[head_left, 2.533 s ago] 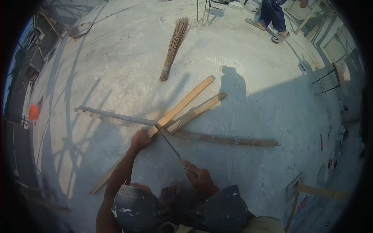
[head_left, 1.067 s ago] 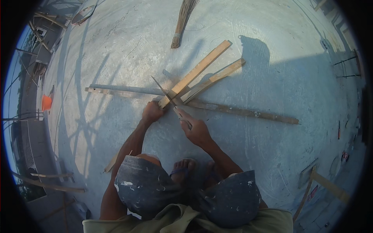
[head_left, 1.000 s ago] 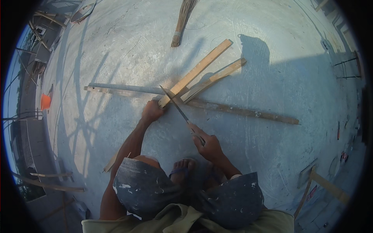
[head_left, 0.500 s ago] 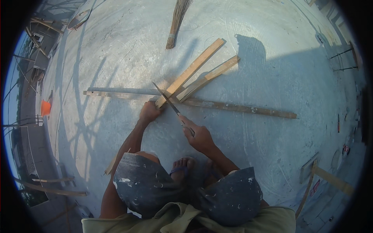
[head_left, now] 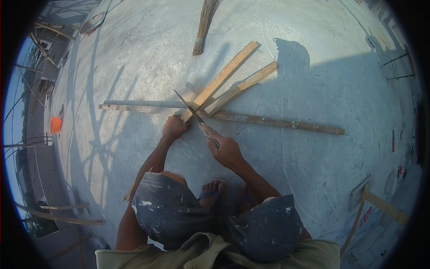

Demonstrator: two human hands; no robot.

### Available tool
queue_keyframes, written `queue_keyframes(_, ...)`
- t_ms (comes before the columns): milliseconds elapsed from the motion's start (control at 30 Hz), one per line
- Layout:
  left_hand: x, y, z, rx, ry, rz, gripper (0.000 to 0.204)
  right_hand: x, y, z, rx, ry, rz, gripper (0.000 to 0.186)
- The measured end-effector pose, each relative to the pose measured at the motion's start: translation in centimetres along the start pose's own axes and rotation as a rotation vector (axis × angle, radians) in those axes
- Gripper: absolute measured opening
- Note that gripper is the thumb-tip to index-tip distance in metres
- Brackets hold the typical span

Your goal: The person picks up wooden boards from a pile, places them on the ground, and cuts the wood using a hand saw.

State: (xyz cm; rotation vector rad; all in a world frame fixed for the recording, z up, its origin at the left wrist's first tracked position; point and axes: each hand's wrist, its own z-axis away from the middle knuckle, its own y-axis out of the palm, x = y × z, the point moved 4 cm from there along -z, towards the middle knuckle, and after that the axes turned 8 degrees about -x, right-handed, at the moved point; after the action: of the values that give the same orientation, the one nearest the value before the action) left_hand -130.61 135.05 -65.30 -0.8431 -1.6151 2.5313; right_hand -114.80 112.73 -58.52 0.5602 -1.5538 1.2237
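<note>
I squat over a concrete floor. My right hand (head_left: 225,149) grips the handle of a hand saw (head_left: 188,107), whose thin blade slants up and left across a light wooden plank (head_left: 221,78). My left hand (head_left: 174,128) presses down on the near end of that plank, right beside the blade. A second, narrower plank (head_left: 244,86) lies alongside it. Both rest on a long thin batten (head_left: 277,122) that runs left to right across the floor.
A straw broom (head_left: 205,24) lies at the top of the floor. An orange bucket (head_left: 55,124) stands far left near scaffold poles. Wooden pieces (head_left: 380,204) and small tools lie at the right edge. My knees and sandalled feet (head_left: 212,197) are below the hands.
The saw has gone back and forth across the plank; my right hand pulled back, then pushed forward again. My left hand has stayed on the plank end.
</note>
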Motion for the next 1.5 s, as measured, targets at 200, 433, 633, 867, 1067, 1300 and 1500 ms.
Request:
queue_keyframes(200, -1.7, -1.2, 0.3, -0.037, -0.011, -0.087, 0.048, -0.1, -5.6, 6.9, 0.016, 0.068, -0.099, 0.057)
queue_keyframes(433, -3.5, 0.3, 0.4, -0.037, -0.089, -0.143, 0.051, 0.2, 1.8, -7.6, -0.142, -0.134, -0.091, 0.052)
queue_keyframes(633, -1.0, -1.1, 0.9, -0.067, -0.008, -0.155, 0.048, -0.4, -3.7, 6.2, 0.012, 0.110, -0.092, 0.057)
queue_keyframes(867, -6.5, -0.5, 2.4, -0.131, -0.057, -0.183, 0.043, 0.6, -0.7, -4.8, -0.132, -0.074, -0.021, 0.050)
queue_keyframes(1067, -2.7, -0.4, 2.0, -0.203, -0.014, -0.234, 0.049, 1.2, -0.5, -1.2, -0.023, 0.046, -0.018, 0.050)
queue_keyframes(1300, -3.8, -1.0, 2.2, -0.252, 0.014, -0.290, 0.046, 0.3, -4.2, 4.1, -0.051, -0.020, -0.115, 0.052)
queue_keyframes(1500, -3.7, 0.6, 1.8, -0.254, -0.023, -0.281, 0.038, 0.9, 2.5, -7.9, -0.183, -0.199, -0.034, 0.048)
